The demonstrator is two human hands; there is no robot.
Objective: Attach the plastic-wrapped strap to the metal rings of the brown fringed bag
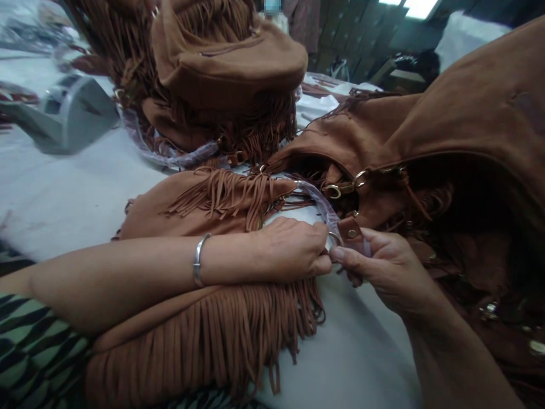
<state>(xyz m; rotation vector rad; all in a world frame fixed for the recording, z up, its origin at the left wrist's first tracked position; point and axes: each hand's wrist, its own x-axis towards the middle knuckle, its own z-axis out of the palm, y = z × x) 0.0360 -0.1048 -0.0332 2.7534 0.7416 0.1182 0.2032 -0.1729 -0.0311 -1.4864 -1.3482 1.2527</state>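
A brown fringed suede bag point(145, 210) lies on the white table under my left forearm, its long fringe point(238, 329) spread toward me. From it runs a strap point(321, 201) wrapped in clear plastic, ending at a leather tab point(351, 228) with a metal stud and a metal ring point(335, 237). My left hand point(298, 250) is closed, fingertips pinching at the ring; the fingers' undersides are hidden. My right hand point(387, 264) grips the tab, its thumb pressed beside the ring. Both hands meet at this strap end.
More brown fringed bags are piled at the back point(230, 68). A large brown bag point(383, 130) with gold rings gapes open at the right. A grey tape dispenser point(76, 113) stands at the left on the white table point(85, 187).
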